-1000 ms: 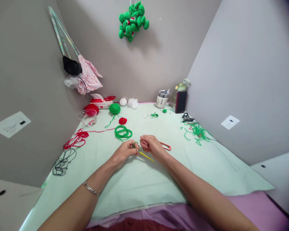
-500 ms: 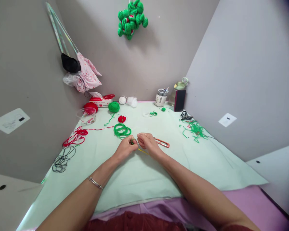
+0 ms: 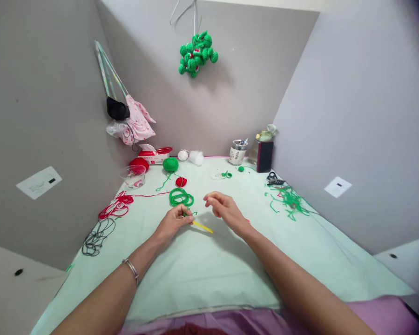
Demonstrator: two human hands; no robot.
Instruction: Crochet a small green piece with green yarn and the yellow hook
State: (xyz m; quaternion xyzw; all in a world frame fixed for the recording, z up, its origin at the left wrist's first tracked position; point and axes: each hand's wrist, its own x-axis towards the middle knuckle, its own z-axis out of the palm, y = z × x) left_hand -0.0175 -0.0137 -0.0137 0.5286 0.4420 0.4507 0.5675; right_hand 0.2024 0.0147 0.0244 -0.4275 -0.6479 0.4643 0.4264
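My left hand [image 3: 175, 222] is closed, pinching a small piece of green yarn work [image 3: 187, 213] between thumb and fingers. A yellow crochet hook [image 3: 203, 227] sticks out of the same grip, pointing right and toward me. Fingers cover most of the green piece; a short green tail shows above the thumb. My right hand [image 3: 226, 210] hovers to the right, fingers loosely curved and apart, with nothing visible in them. Just beyond the left hand lies a loose coil of green yarn [image 3: 181, 197]. Orange-handled snips are mostly hidden behind the right wrist.
A green yarn ball [image 3: 170, 164], a small red yarn ball [image 3: 181, 182] and a plastic tub [image 3: 134, 177] stand at the back left. Red yarn [image 3: 116, 206] and dark cord [image 3: 98, 237] lie left. Green scraps [image 3: 290, 199], scissors [image 3: 273, 178] and a phone [image 3: 265, 157] are right.
My right hand has parted from the left, moved right and opened. More of the yellow hook shows now. The whole view has shifted, so things appear lower and slightly rightward.
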